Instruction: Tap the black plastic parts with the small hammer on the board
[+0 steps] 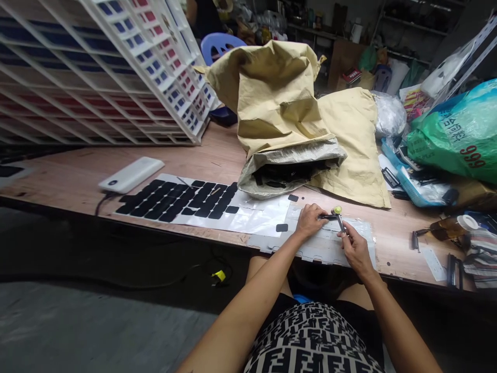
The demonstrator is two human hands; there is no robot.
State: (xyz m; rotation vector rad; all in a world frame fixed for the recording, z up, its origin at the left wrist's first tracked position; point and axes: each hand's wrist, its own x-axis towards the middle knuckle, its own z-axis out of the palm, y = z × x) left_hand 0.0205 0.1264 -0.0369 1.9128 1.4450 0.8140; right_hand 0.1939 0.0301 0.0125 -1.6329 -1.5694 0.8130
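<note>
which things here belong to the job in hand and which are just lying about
In the job, most likely:
- tool, in the right hand
- black piece, in the left hand
- grey board beneath
- perhaps the open sack of black items

Seemingly lying about:
- white crate
- bottle
- striped cloth
- green bag

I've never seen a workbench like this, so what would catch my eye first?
Probably the big yellow sack, open-mouthed near the middle of the table. Then the white crate looming at upper left and the shiny green bag at the right edge. Nearer, the left hand holds a small black piece, the right hand a yellow-headed tool.
</note>
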